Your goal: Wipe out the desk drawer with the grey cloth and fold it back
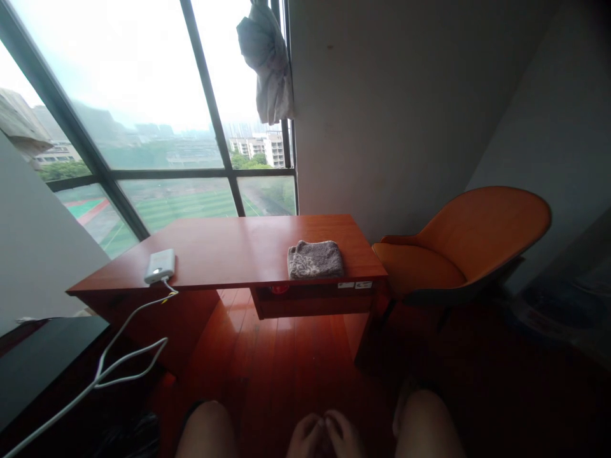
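My left hand [305,436] and my right hand [344,435] rest low at the bottom edge of the view, between my bare knees. Their fingers are curled and the two hands press against each other; I see nothing held in them. Ahead stands a red-brown wooden desk [229,245]. A folded grey towel [315,259] lies near its front right edge. A white box-shaped device [160,265] sits at the front left, and a white cable [125,356] runs from it down off the desk toward the lower left. Both hands are well short of the desk.
An orange shell chair [458,251] stands right of the desk against the wall. Behind the desk is a large window [157,127] with a knotted grey curtain [267,63] hanging at its right. A dark surface [38,362] lies at the lower left. The floor is red wood planks [286,369].
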Demonstrator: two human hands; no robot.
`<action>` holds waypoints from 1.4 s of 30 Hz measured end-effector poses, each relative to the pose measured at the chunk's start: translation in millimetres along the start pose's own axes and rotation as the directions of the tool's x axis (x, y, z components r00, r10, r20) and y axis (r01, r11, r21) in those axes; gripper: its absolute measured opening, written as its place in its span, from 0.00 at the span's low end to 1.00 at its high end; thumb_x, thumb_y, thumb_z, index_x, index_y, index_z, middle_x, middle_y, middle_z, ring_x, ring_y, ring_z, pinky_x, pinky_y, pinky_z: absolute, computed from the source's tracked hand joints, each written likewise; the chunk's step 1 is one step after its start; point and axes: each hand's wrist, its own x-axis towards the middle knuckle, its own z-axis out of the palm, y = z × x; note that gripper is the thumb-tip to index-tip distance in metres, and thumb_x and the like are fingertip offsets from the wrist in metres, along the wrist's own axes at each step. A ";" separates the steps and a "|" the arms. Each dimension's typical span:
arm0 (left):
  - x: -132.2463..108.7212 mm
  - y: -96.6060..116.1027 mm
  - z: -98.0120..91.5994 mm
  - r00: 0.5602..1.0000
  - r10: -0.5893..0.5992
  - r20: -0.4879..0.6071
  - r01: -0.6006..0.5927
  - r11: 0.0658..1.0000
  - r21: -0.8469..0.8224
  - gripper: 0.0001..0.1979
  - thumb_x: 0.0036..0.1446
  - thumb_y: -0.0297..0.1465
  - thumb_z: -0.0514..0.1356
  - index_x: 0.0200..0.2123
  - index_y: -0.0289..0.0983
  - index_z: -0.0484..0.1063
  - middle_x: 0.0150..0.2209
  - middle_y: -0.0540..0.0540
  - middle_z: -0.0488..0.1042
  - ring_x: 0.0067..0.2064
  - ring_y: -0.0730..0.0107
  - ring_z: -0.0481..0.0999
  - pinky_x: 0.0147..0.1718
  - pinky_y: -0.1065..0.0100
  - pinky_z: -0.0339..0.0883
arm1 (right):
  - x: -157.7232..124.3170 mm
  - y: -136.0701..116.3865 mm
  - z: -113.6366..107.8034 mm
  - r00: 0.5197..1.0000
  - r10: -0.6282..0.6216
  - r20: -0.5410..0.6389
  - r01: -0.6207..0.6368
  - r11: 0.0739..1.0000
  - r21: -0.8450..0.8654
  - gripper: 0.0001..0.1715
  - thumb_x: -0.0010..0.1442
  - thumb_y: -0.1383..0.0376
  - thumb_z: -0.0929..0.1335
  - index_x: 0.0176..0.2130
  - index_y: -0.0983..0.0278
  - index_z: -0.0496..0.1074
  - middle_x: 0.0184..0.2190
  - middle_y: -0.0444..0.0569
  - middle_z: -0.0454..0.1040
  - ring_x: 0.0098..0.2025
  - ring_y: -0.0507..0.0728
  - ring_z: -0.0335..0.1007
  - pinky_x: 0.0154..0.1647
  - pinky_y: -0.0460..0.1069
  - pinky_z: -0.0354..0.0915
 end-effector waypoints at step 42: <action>-12.8 11.0 3.8 0.999 0.011 -0.046 -0.007 0.996 0.090 0.31 0.44 0.58 0.57 0.32 0.35 0.74 0.32 0.43 0.77 0.38 0.61 0.72 0.37 0.66 0.65 | -0.3 -0.1 4.2 0.999 -0.038 0.018 0.036 0.996 0.083 0.28 0.52 0.42 0.60 0.24 0.62 0.66 0.23 0.47 0.71 0.28 0.55 0.66 0.32 0.49 0.61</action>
